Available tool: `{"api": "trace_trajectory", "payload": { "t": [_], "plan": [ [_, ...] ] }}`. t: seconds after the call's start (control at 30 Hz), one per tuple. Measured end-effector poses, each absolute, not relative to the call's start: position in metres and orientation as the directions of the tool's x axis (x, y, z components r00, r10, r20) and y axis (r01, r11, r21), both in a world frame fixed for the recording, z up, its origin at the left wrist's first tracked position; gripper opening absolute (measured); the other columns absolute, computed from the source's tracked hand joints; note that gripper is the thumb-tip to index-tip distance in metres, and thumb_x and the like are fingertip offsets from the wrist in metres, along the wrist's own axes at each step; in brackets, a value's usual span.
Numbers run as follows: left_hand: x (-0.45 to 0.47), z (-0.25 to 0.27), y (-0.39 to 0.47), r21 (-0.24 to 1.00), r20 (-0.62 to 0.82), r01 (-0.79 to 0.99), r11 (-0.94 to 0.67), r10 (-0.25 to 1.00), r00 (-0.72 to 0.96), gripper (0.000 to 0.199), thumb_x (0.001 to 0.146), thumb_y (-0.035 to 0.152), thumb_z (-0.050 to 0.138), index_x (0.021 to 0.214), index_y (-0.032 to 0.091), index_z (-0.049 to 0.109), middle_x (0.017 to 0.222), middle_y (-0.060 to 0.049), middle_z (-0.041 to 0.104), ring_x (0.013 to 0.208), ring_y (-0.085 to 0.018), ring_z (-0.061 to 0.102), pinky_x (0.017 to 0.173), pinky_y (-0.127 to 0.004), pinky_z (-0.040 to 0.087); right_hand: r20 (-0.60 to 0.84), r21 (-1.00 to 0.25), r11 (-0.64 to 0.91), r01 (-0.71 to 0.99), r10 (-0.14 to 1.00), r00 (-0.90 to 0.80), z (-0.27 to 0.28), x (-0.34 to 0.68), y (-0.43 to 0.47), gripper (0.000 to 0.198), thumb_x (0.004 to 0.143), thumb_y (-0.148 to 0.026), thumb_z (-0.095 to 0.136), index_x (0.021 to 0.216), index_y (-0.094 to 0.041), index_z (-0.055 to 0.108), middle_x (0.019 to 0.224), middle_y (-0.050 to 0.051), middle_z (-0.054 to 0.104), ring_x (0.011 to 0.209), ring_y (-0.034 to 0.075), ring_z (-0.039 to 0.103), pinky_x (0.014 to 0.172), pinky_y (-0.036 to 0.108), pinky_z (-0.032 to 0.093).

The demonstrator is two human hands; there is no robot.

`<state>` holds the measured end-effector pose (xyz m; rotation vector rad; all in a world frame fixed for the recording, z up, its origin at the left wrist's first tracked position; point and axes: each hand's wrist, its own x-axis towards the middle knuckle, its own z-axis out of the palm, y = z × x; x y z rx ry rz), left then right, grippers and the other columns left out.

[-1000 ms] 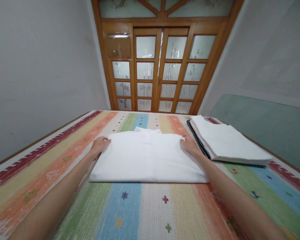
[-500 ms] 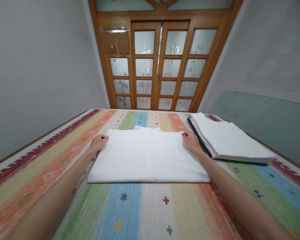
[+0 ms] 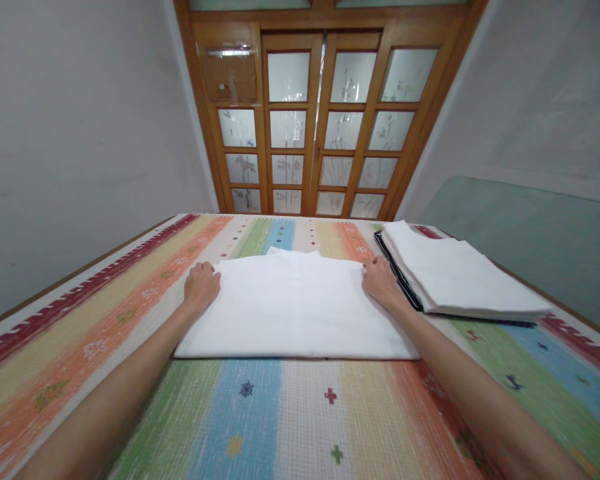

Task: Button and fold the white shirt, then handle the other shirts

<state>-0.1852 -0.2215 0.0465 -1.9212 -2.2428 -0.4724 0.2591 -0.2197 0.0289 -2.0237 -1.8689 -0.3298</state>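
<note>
A folded white garment (image 3: 295, 310) lies flat in front of me, its long near edge straight. A small white flap pokes out past its far edge. My left hand (image 3: 201, 287) is closed at the far left corner, with fingers curled and the fingertips partly hidden at the cloth's edge. At the opposite far corner, my right hand (image 3: 379, 277) pinches the garment between thumb and fingers.
To the right is a stack of folded white cloth (image 3: 465, 277) with a black piece (image 3: 403, 280) at its bottom. A striped, patterned cover (image 3: 300, 413) lies beneath everything. Beyond stands a wooden door with glass panes (image 3: 315, 127); a pale green panel (image 3: 520, 233) leans at right.
My left hand has turned and curled further round the garment's left corner. The right hand has shifted slightly at its corner. The view has tilted slightly downward, and the garment is still folded.
</note>
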Motion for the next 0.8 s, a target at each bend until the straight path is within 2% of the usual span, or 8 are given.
{"api": "trace_trajectory", "payload": {
  "t": [0.13, 0.23, 0.33, 0.43, 0.57, 0.67, 0.8],
  "plan": [
    [-0.174, 0.062, -0.227, 0.053, 0.333, 0.996, 0.072, 0.939, -0.086, 0.039, 0.085, 0.026, 0.043, 0.116, 0.006, 0.054, 0.121, -0.021, 0.053, 0.116, -0.035, 0.047, 0.094, -0.042, 0.040, 0.440, -0.116, 0.037, 0.993, 0.898, 0.018, 0.047, 0.234, -0.220, 0.033, 0.080, -0.009, 0.044, 0.112, -0.008, 0.055, 0.123, 0.023, 0.048, 0.114, 0.037, 0.042, 0.091, 0.050, 0.038],
    [-0.149, 0.066, -0.234, 0.059, 0.262, 0.993, -0.103, 0.962, 0.084, 0.038, 0.088, 0.025, 0.040, 0.117, 0.005, 0.055, 0.127, -0.020, 0.052, 0.124, -0.034, 0.042, 0.102, -0.043, 0.034, 0.488, -0.231, 0.220, 0.948, 0.869, -0.083, 0.052, 0.192, -0.231, 0.041, 0.088, -0.025, 0.043, 0.125, -0.007, 0.046, 0.133, 0.021, 0.043, 0.126, 0.036, 0.035, 0.102, 0.053, 0.030],
    [-0.114, 0.053, -0.254, 0.096, 0.140, 0.944, -0.315, 0.943, 0.300, 0.044, 0.093, 0.033, 0.033, 0.126, 0.010, 0.051, 0.141, -0.016, 0.043, 0.136, -0.031, 0.029, 0.109, -0.044, 0.026, 0.474, -0.300, 0.482, 0.823, 0.824, -0.309, 0.040, 0.145, -0.262, 0.064, 0.092, -0.049, 0.040, 0.142, -0.011, 0.028, 0.147, 0.017, 0.031, 0.135, 0.033, 0.025, 0.109, 0.052, 0.023],
    [-0.089, 0.030, -0.280, 0.144, 0.092, 0.858, -0.493, 0.870, 0.484, 0.053, 0.095, 0.041, 0.027, 0.137, 0.012, 0.042, 0.146, -0.014, 0.038, 0.138, -0.029, 0.027, 0.111, -0.045, 0.024, 0.339, -0.290, 0.627, 0.723, 0.774, -0.535, 0.021, 0.116, -0.304, 0.076, 0.091, -0.060, 0.036, 0.148, -0.013, 0.018, 0.152, 0.014, 0.023, 0.140, 0.030, 0.015, 0.112, 0.049, 0.020],
    [-0.087, 0.012, -0.297, 0.123, 0.183, 0.852, -0.510, 0.855, 0.485, 0.056, 0.096, 0.045, 0.022, 0.143, 0.017, 0.034, 0.150, -0.010, 0.032, 0.141, -0.028, 0.022, 0.113, -0.047, 0.019, 0.241, -0.229, 0.669, 0.707, 0.743, -0.625, 0.009, 0.118, -0.339, 0.074, 0.093, -0.061, 0.031, 0.148, -0.012, 0.022, 0.153, 0.014, 0.021, 0.141, 0.029, 0.010, 0.114, 0.050, 0.014],
    [-0.102, 0.014, -0.293, 0.123, 0.151, 0.861, -0.494, 0.866, 0.476, 0.060, 0.095, 0.053, 0.022, 0.144, 0.021, 0.033, 0.151, -0.006, 0.030, 0.141, -0.026, 0.021, 0.114, -0.045, 0.017, 0.209, -0.204, 0.659, 0.724, 0.752, -0.626, 0.012, 0.137, -0.344, 0.071, 0.095, -0.058, 0.028, 0.149, -0.014, 0.021, 0.153, 0.011, 0.020, 0.141, 0.025, 0.012, 0.115, 0.047, 0.015],
    [-0.128, 0.020, -0.284, 0.086, 0.118, 0.914, -0.397, 0.915, 0.387, 0.066, 0.093, 0.058, 0.019, 0.145, 0.020, 0.031, 0.152, -0.006, 0.026, 0.142, -0.025, 0.020, 0.115, -0.044, 0.016, 0.195, -0.161, 0.582, 0.797, 0.810, -0.552, 0.012, 0.169, -0.340, 0.068, 0.096, -0.057, 0.025, 0.149, -0.015, 0.019, 0.153, 0.008, 0.020, 0.141, 0.023, 0.015, 0.115, 0.046, 0.016]
  ]
}}
